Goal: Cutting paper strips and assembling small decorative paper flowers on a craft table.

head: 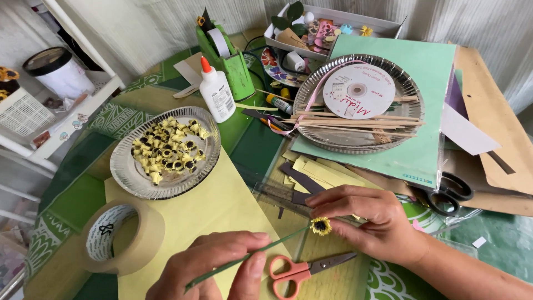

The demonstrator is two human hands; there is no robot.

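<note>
— Head view: flower?
— Small yellow paper sunflower point(320, 226) on green stem point(244, 260), above yellow paper; right hand point(366, 219) pinches the bloom, left hand point(222, 266) grips the stem.
— Containers?
— Foil plate point(125, 166) holds similar blooms.

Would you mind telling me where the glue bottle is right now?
In the head view, the glue bottle stands upright left of centre, just in front of the green tape dispenser and behind the foil plate of small paper flowers.
</note>
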